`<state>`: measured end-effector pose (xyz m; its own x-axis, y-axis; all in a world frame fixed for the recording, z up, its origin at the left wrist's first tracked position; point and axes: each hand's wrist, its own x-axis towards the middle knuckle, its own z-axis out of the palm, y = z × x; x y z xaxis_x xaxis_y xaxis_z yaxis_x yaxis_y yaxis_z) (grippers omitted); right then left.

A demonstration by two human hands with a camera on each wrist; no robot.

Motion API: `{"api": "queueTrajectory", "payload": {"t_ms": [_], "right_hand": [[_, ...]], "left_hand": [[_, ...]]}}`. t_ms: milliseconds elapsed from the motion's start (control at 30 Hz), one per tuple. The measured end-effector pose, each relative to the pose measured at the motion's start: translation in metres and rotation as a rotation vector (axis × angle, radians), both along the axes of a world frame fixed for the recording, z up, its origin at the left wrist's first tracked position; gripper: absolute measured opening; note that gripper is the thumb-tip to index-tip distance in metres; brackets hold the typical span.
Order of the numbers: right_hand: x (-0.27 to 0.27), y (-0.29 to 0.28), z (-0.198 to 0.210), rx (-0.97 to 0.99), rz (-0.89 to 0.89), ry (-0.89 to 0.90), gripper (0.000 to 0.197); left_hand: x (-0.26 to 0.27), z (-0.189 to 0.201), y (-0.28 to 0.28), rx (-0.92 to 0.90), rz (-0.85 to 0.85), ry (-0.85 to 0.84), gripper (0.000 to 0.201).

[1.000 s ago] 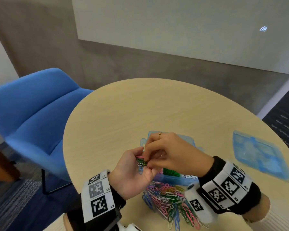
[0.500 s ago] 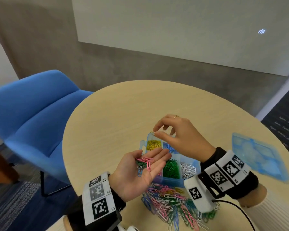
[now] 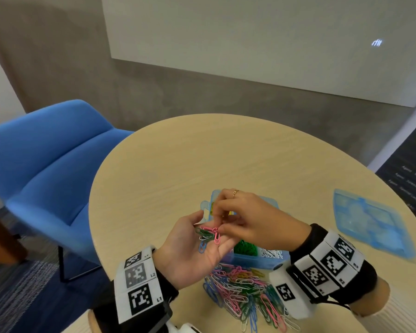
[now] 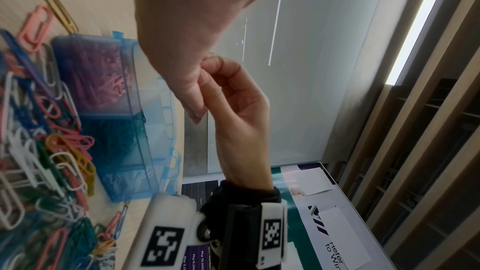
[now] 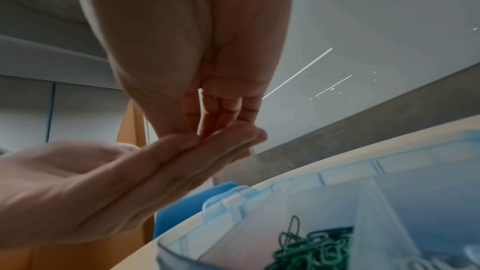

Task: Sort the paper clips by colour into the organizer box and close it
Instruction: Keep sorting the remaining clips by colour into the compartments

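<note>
A blue chair (image 3: 48, 164) stands at nine o'clock of the round table (image 3: 226, 159). At six o'clock the left hand (image 3: 192, 253) lies palm up, fingers relaxed, cradling pink, green and blue paper clips (image 3: 208, 235); the right hand (image 3: 247, 222) pinches at them with curled fingertips, both above the organizer box (image 3: 255, 260), a loose clip pile (image 3: 245, 296) nearer. The box lid (image 3: 368, 222) lies at three o'clock.

Left wristband (image 3: 139, 283) tags read "L1" and "L2".
</note>
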<state>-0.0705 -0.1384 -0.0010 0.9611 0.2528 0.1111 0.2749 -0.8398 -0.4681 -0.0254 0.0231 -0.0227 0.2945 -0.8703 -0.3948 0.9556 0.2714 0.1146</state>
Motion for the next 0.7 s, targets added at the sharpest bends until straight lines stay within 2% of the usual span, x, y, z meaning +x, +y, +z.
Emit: {"api": "queueTrajectory", "payload": {"t_ms": [200,267,400,500,600,700], "right_hand": [[-0.0027,0.0012,0.0047,0.01,0.067,-0.029,0.01],[-0.0018,0.001,0.0033,0.004,0.063,-0.005,0.014],[0.0002,-0.0001,0.0029,-0.013,0.052,0.013,0.007],[0.0002,-0.0015,0.0056,0.004,0.045,-0.054,0.006],[0.0003,-0.0032,0.0098,0.024,0.004,-0.13,0.008],[0.0001,-0.002,0.0103,0.086,-0.062,-0.141,0.01]], "left_hand": [[0.0073,-0.0016,0.0011,0.05,0.032,0.033,0.04],[0.008,-0.001,0.0012,0.068,0.028,0.023,0.045],[0.0059,0.0026,0.0021,0.054,-0.013,-0.059,0.059],[0.0067,0.0048,0.0031,0.041,-0.005,-0.069,0.063],[0.0095,0.0008,0.0039,0.034,0.044,-0.001,0.066],[0.0067,0.0048,0.0028,0.029,0.038,0.003,0.06]]}}
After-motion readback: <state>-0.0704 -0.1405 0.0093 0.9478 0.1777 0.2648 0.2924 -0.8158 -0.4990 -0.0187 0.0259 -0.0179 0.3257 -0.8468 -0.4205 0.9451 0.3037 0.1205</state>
